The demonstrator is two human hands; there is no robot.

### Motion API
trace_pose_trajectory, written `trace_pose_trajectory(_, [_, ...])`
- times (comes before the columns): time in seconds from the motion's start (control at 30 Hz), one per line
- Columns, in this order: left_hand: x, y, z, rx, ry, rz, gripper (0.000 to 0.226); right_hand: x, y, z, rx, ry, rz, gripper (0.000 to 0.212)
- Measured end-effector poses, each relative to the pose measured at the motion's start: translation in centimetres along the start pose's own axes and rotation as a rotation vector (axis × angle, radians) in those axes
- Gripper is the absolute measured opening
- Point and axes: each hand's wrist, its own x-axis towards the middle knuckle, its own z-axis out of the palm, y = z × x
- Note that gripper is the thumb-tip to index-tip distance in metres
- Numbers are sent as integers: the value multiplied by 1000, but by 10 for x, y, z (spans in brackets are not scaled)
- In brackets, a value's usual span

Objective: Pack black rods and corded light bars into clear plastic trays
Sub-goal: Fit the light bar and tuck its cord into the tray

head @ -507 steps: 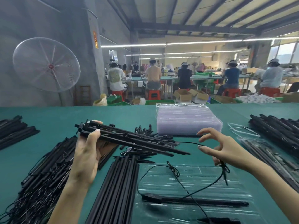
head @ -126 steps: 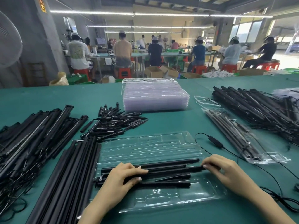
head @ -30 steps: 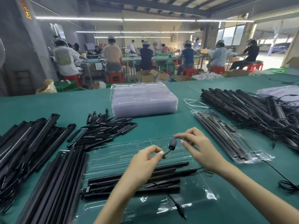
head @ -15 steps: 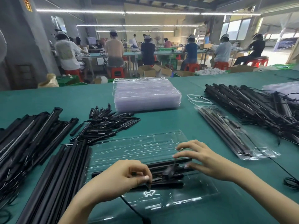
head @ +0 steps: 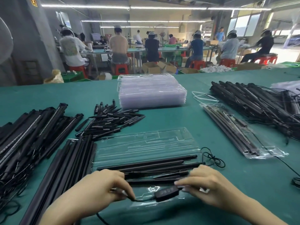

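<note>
- A second ago I held the small controller up in the air above the tray; now both hands are down at the near edge of the open tray (head: 146, 143), and the controller (head: 167, 192) lies low over the shallow pocket at the tray's front.
- My left hand (head: 103, 187) pinches the cord (head: 141, 199) just beside the controller, fingertips closed on it.
- My right hand (head: 209, 187) has its fingers on the controller's far end, thumb and fingers closed on the cord stub there, pressing it down.
- The black rods and the light bar (head: 146, 166) already lie side by side in the middle of the tray, just behind my hands.
- A loose loop of cord (head: 212, 159) spills out past the tray's right end onto the green surface (head: 178, 120).
- To my mind the rods are done for this tray and I am on the cord part: seat the controller, then gather that loose loop in so the lid half can fold over.
- More rods (head: 65, 168), short spikes (head: 110, 122), empty trays (head: 151, 93) and one filled tray (head: 240, 132) wait around me.
</note>
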Motion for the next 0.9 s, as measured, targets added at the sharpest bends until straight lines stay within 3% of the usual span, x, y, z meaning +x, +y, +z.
trace_pose_trajectory(0.23, [-12, 10, -2, 330, 111, -182, 31, 6, -17, 20, -18, -57, 116, 17])
trace_pose_trajectory(0.37, [-7, -1, -1, 435, 168, -241, 39, 13, -21, 24, -91, -71, 46, 11])
trace_pose_trajectory(0.5, [3, -13, 20, 394, 117, -136, 52, 12, -24, 26, -104, -130, 33, 6])
trace_pose_trajectory(0.67, [15, 3, 41, 416, 304, 100, 39, 17, -23, 22, -35, -169, 91, 12])
trace_pose_trajectory(0.8, [33, 23, 58, 424, 260, 256, 34, 25, -24, 15, -116, -246, 15, 12])
trace_pose_trajectory(0.9, [35, 21, 66, 209, 300, 255, 19, 24, -25, 9, -104, -303, 57, 13])
